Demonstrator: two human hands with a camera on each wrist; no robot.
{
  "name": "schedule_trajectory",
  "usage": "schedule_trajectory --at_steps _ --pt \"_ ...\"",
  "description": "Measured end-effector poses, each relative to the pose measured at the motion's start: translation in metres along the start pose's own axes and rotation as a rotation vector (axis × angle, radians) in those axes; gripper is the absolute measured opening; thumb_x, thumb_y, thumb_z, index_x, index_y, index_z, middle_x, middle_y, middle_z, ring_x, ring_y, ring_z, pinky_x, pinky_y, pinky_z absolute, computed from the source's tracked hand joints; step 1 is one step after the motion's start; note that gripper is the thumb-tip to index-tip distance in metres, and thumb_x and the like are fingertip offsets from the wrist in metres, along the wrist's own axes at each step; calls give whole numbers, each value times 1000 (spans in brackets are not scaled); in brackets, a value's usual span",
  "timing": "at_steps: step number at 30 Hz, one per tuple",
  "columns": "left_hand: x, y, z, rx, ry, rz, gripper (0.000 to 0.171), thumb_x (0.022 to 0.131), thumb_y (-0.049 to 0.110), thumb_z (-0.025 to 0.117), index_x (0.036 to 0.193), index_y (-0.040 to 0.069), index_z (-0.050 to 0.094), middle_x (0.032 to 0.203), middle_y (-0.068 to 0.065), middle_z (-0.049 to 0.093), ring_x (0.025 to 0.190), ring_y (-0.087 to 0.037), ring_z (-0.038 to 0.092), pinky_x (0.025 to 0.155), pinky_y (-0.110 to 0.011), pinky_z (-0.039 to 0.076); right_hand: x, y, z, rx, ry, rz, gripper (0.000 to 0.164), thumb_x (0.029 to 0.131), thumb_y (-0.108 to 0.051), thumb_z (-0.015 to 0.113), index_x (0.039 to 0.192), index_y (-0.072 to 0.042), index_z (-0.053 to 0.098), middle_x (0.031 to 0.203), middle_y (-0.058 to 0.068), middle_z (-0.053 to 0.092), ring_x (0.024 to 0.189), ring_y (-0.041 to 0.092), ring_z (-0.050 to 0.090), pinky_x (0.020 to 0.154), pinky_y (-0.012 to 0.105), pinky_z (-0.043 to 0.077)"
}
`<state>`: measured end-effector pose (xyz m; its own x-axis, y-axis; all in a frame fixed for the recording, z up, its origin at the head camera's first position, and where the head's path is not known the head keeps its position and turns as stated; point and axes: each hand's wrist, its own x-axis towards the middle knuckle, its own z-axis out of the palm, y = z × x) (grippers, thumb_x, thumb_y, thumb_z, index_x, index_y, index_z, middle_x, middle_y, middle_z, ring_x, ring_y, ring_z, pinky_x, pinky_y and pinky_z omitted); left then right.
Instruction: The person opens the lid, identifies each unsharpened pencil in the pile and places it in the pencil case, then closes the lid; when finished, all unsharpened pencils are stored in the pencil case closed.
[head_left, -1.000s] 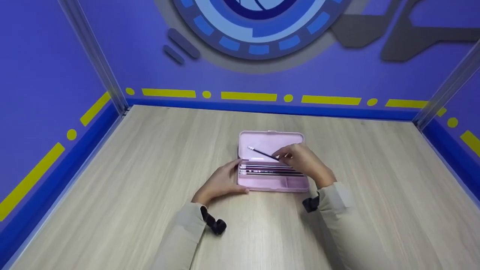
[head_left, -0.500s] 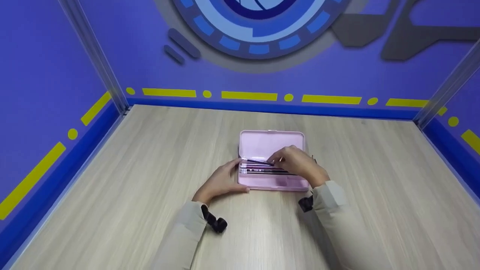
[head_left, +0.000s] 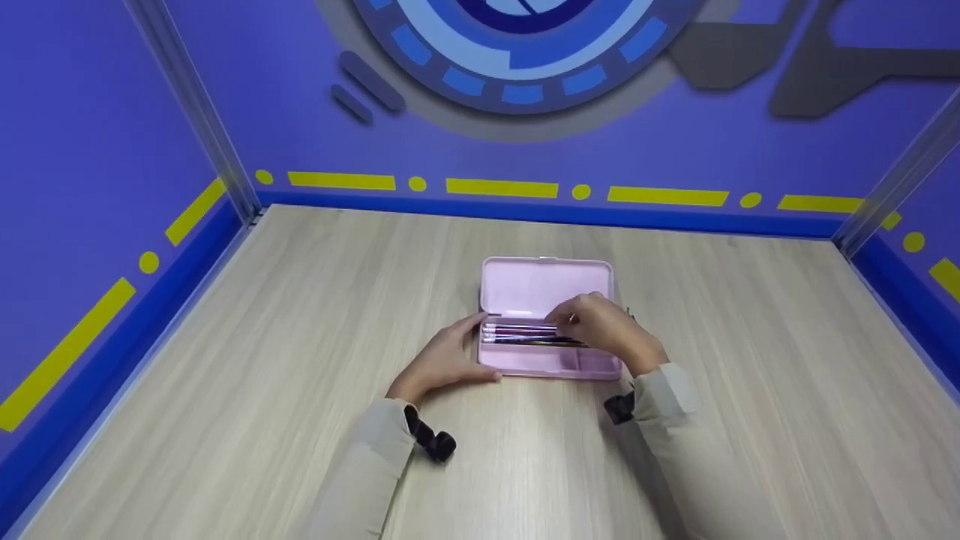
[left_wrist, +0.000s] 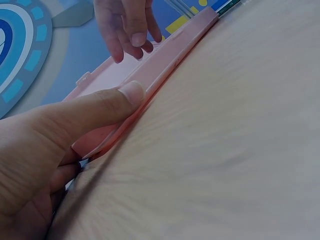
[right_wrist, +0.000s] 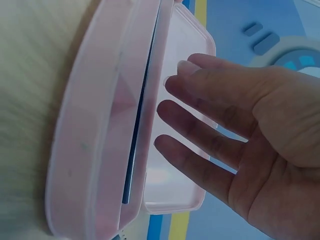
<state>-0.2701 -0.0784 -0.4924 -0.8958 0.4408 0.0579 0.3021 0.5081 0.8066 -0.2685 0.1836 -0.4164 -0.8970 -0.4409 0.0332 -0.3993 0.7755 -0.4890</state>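
Observation:
A pink pencil case [head_left: 529,361] lies on the wooden table with its lid [head_left: 547,285] swung back. Several dark, white-tipped pencils [head_left: 517,336] lie side by side in its rear compartment. My left hand [head_left: 442,360] grips the case's left end, its thumb along the front wall in the left wrist view. Over the right part of the case, my right hand [head_left: 604,326] hovers with loosely bent fingers, covering part of the pencils. Nothing sits between its fingers in the right wrist view, where a dark pencil [right_wrist: 136,135] lies in the case below them.
Black straps with small camera mounts [head_left: 439,446] sit on both sleeved wrists. A small divided section [head_left: 598,366] fills the case's front right. Blue and yellow panels [head_left: 502,187] enclose the table at the back and both sides.
My right hand has lowered a pencil into the rear compartment beside the others and released it. The left hand has kept its grip on the case's left end.

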Motion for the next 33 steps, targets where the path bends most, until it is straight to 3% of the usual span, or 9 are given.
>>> schedule_trajectory --at_steps 5,12,16,23,33 --pt "2 1 -1 5 5 15 104 61 36 90 148 13 38 150 -11 41 141 -28 34 119 -43 25 -3 7 -10 -12 28 -8 20 86 1 66 104 -1 74 96 12 74 85 21 68 81 41 59" --pt "4 3 -5 7 5 36 104 62 36 89 148 11 37 150 -12 41 141 -28 35 118 -42 27 -4 13 -22 -14 59 113 25 90 -2 63 113 -3 71 102 13 72 91 24 66 87 42 57" --pt "4 4 -5 14 2 31 104 61 36 89 148 11 37 150 -12 41 140 -28 35 118 -42 27 -3 19 -26 -5 119 102 25 92 -5 61 115 1 68 104 16 71 95 29 66 88 45 56" --pt "5 4 -2 6 2 41 106 61 37 89 148 10 36 151 -13 40 140 -29 35 119 -43 26 5 23 -36 -6 198 106 32 96 -13 56 123 3 63 122 21 64 115 37 59 101 51 47" --pt "1 0 0 -25 -3 59 103 61 33 89 147 8 37 150 -15 41 140 -31 35 118 -44 26 23 21 -32 5 110 119 44 101 -24 49 139 -2 48 144 20 48 135 38 41 113 53 33"
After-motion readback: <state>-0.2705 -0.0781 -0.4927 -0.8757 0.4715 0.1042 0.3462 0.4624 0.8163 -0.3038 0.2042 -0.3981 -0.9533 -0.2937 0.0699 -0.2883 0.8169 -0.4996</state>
